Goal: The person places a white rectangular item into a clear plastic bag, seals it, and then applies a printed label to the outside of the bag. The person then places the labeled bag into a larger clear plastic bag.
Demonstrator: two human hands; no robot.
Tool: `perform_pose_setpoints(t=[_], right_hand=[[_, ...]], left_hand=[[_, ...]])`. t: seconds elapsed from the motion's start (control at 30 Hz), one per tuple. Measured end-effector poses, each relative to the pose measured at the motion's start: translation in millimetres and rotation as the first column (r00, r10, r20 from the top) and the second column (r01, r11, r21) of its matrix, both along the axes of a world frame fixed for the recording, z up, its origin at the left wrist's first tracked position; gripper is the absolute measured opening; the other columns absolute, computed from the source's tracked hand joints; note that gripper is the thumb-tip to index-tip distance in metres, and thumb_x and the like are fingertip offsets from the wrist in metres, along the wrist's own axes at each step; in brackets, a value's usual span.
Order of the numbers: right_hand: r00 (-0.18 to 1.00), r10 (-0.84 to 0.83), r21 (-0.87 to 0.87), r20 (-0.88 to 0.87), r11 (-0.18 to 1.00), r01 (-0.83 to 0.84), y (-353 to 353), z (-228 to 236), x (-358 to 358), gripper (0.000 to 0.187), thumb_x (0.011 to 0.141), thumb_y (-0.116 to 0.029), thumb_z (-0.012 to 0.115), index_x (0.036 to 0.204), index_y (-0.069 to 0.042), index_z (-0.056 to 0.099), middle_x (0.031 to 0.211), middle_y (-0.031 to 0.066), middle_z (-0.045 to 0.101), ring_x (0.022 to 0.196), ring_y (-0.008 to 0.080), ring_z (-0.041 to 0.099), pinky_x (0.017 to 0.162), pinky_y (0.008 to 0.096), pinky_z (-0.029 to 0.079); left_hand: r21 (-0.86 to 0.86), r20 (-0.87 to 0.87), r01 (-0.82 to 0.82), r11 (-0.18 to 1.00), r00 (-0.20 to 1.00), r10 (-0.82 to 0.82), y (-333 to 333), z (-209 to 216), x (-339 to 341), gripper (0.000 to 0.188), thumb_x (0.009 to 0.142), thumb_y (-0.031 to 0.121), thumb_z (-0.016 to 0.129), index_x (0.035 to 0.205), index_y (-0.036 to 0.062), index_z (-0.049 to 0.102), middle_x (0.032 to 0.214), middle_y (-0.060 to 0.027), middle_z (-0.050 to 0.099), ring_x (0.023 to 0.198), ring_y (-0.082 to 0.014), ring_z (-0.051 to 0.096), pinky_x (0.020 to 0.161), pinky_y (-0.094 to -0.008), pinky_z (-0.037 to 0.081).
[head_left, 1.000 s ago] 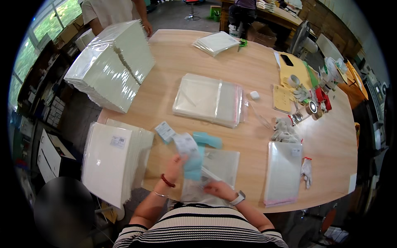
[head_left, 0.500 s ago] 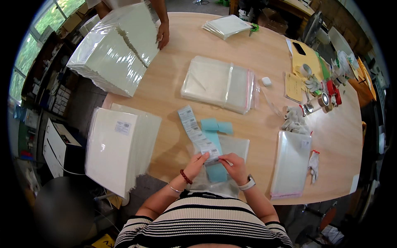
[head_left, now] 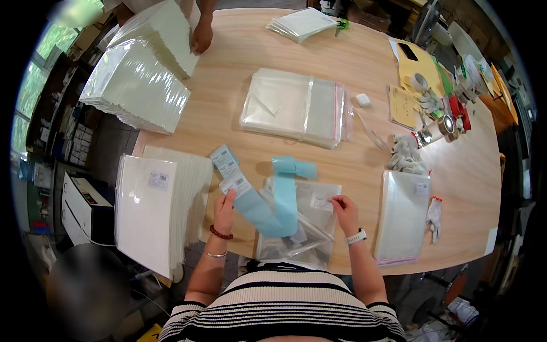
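My left hand (head_left: 224, 210) is closed on a strip of printed labels (head_left: 229, 169) with light-blue backing. The bare blue backing (head_left: 256, 212) loops down from it across a clear plastic bag (head_left: 319, 251) in front of me, then back up to a curled end (head_left: 294, 167). My right hand (head_left: 345, 213) pinches the right edge of a single white label (head_left: 321, 202) over the bag's far right corner; whether the label touches the bag I cannot tell. Left of my left hand stands a stack of white sheets in clear wrapping (head_left: 145, 214), with a label on top.
A bundle of clear bags (head_left: 279, 108) lies mid-table. On the right are another clear bag stack (head_left: 403, 219), work gloves (head_left: 405, 154), a glass jar (head_left: 435, 131) and envelopes (head_left: 403, 107). Another person's hand (head_left: 201, 37) rests by tall wrapped stacks (head_left: 137, 80) at far left.
My hands have moved apart: the left went left and up with the label strip, the right moved right with one label separated from it. The other person's hand and a far stack shifted left.
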State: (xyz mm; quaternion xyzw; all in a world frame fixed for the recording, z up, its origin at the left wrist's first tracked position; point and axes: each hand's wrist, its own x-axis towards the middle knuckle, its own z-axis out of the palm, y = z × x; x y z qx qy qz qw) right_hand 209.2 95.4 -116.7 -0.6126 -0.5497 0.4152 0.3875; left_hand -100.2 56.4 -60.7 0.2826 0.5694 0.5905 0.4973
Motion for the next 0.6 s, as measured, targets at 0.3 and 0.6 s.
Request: perform_pose_setpoints(t=[0.3,0.6], right_hand=[[0.945,0.155,0.024,0.289,0.985,-0.169,16,-10,-8,0.022,0.068,-0.01,0.062,0.087,0.0,0.056,0.069,0.0095,0.055,0.063,0.0203,0.054,0.06,0.0308,0.044],[0.921,0.102,0.141,0.376,0.976,-0.165,47,-2,7,0.018,0.062,-0.011,0.066,0.075,-0.003,0.056,0.07,0.0076,0.052,0.063,0.0218,0.052,0.056,0.031,0.043]], left_hand=[[0.008,-0.054,0.069,0.998,0.996,-0.069,-5,-7,14,0.03,0.086,0.02,0.042,0.094,-0.0062,0.054,0.087,-0.0028,0.056,0.078,-0.0071,0.048,0.069,-0.021,0.039],[-0.042,-0.144,0.05,0.998,0.988,-0.055,-6,-2,8,0.03,0.086,0.02,0.042,0.096,-0.0059,0.053,0.087,-0.0018,0.055,0.077,-0.0067,0.048,0.069,-0.0212,0.039]])
